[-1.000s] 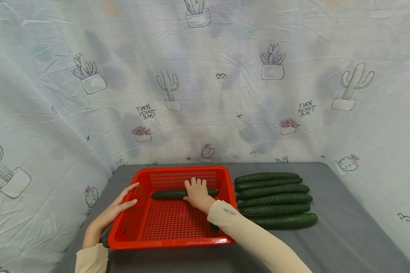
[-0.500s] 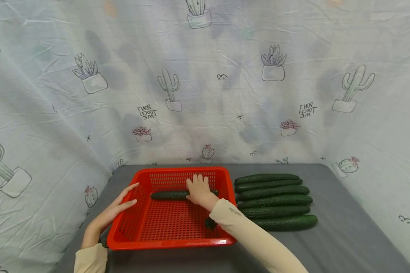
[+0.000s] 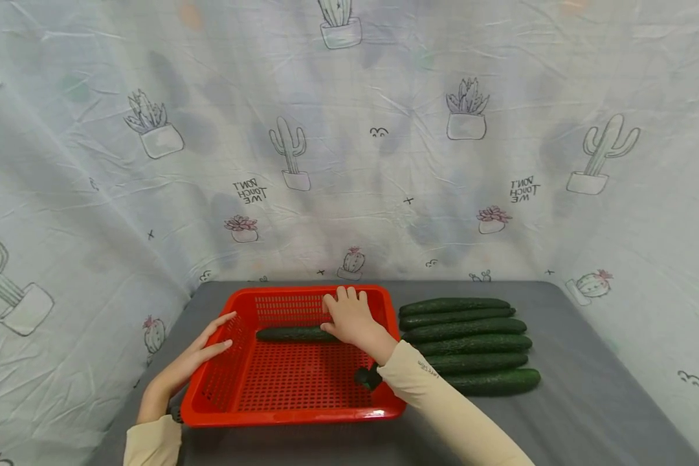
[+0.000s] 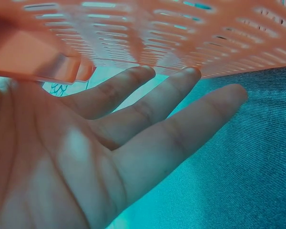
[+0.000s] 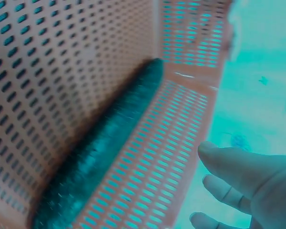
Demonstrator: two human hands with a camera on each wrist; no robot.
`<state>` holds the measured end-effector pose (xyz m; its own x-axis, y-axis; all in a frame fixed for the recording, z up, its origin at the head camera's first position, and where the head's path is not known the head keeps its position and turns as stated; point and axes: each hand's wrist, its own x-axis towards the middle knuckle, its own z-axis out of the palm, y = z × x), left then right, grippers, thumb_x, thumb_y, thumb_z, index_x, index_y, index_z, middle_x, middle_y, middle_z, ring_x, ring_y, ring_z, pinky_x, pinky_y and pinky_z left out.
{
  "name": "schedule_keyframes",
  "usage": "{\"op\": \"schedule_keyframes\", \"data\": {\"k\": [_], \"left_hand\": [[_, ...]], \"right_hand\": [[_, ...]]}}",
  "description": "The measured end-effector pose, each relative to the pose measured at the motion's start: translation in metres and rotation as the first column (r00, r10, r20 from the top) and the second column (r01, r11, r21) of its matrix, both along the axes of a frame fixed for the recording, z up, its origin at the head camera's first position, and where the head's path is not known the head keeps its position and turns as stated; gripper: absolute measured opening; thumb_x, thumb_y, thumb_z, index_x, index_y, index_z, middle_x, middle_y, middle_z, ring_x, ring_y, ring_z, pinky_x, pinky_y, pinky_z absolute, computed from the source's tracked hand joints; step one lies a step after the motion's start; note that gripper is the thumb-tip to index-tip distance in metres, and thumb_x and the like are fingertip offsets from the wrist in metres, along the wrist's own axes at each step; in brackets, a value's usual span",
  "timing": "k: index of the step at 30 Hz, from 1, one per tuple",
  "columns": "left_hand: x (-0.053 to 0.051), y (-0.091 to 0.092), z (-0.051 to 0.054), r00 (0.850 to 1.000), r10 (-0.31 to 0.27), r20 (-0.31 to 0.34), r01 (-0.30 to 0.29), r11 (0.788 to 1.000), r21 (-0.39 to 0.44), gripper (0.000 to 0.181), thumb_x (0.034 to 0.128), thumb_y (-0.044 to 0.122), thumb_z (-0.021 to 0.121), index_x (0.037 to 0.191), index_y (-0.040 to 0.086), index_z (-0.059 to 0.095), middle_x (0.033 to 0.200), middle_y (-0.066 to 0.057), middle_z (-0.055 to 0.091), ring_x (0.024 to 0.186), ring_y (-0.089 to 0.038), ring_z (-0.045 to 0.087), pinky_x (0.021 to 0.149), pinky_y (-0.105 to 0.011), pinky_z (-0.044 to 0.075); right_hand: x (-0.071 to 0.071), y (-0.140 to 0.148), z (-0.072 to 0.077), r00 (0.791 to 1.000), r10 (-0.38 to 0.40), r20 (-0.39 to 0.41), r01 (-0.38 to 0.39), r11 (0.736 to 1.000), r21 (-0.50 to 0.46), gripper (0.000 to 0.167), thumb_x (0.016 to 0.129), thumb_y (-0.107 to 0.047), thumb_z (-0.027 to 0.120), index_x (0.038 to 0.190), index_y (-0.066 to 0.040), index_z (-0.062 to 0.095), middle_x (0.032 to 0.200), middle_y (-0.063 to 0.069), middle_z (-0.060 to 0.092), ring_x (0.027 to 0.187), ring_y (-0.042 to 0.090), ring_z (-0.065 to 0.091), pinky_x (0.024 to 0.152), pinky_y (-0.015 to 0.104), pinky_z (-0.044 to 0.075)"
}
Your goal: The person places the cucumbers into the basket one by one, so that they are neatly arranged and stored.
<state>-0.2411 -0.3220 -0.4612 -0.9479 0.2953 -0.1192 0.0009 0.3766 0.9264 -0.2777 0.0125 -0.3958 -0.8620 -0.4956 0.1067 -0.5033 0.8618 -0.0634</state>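
A dark green cucumber (image 3: 294, 334) lies lengthwise near the far wall inside the red plastic basket (image 3: 291, 417). Over its right part hovers my right hand (image 3: 352, 321), fingers spread and holding nothing; in the right wrist view, the cucumber (image 5: 105, 143) lies apart from the fingers. My left hand (image 3: 189, 362) rests at the basket's left side, thumb and a finger reaching over the rim. In the left wrist view, the other fingers (image 4: 148, 112) stretch out straight along the outside of the slotted wall. The cucumber's right end is hidden behind my right hand.
To the right of the basket, several cucumbers (image 3: 466, 344) lie side by side in a row on the grey tabletop (image 3: 582, 388). A cloth curtain (image 3: 349, 162) printed with cacti hangs behind and at both sides.
My right hand has let go of the cucumber in the basket and lifted up and to the right. My left hand stays at the basket's left rim.
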Motion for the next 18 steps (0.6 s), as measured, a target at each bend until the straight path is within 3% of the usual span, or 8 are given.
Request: {"op": "schedule_keyframes", "data": {"k": [5, 8, 13, 18], "left_hand": [[0.001, 0.000, 0.001, 1.000, -0.002, 0.000, 0.002, 1.000, -0.008, 0.059, 0.0980, 0.030, 0.042, 0.148, 0.027, 0.011, 0.153, -0.009, 0.002, 0.132, -0.040, 0.021, 0.092, -0.051, 0.042], [0.002, -0.001, 0.001, 1.000, 0.001, 0.024, -0.001, 1.000, 0.012, 0.059, 0.0981, 0.030, 0.042, 0.148, 0.028, 0.011, 0.152, -0.009, 0.003, 0.131, -0.040, 0.026, 0.091, -0.049, 0.044], [0.004, 0.002, 0.003, 0.998, 0.006, 0.069, -0.010, 0.999, 0.051, 0.060, 0.0977, 0.030, 0.043, 0.147, 0.029, 0.010, 0.152, -0.011, 0.006, 0.126, -0.040, 0.035, 0.087, -0.046, 0.049], [0.002, 0.002, 0.003, 0.997, 0.008, 0.074, -0.012, 0.998, 0.059, 0.060, 0.0972, 0.030, 0.044, 0.147, 0.030, 0.011, 0.151, -0.012, 0.009, 0.123, -0.038, 0.040, 0.085, -0.046, 0.050]], "right_hand": [[0.006, 0.016, 0.016, 1.000, 0.013, -0.017, -0.014, 0.999, -0.041, 0.029, 0.086, -0.043, 0.061, 0.095, -0.018, 0.050, 0.096, 0.004, 0.043, 0.082, 0.021, 0.032, 0.071, 0.035, 0.023], [0.008, 0.024, 0.021, 1.000, 0.012, -0.016, -0.012, 0.998, -0.061, 0.029, 0.086, -0.044, 0.060, 0.096, -0.019, 0.050, 0.095, 0.003, 0.041, 0.082, 0.020, 0.031, 0.072, 0.036, 0.023], [0.014, 0.039, 0.023, 0.998, 0.023, -0.057, -0.030, 0.993, -0.118, 0.028, 0.086, -0.043, 0.061, 0.097, -0.020, 0.050, 0.093, 0.003, 0.041, 0.079, 0.020, 0.030, 0.071, 0.036, 0.023], [0.020, 0.054, 0.022, 0.993, 0.017, -0.121, -0.037, 0.986, -0.162, 0.028, 0.085, -0.041, 0.063, 0.097, -0.019, 0.051, 0.091, 0.002, 0.041, 0.078, 0.020, 0.032, 0.069, 0.035, 0.023]]}}
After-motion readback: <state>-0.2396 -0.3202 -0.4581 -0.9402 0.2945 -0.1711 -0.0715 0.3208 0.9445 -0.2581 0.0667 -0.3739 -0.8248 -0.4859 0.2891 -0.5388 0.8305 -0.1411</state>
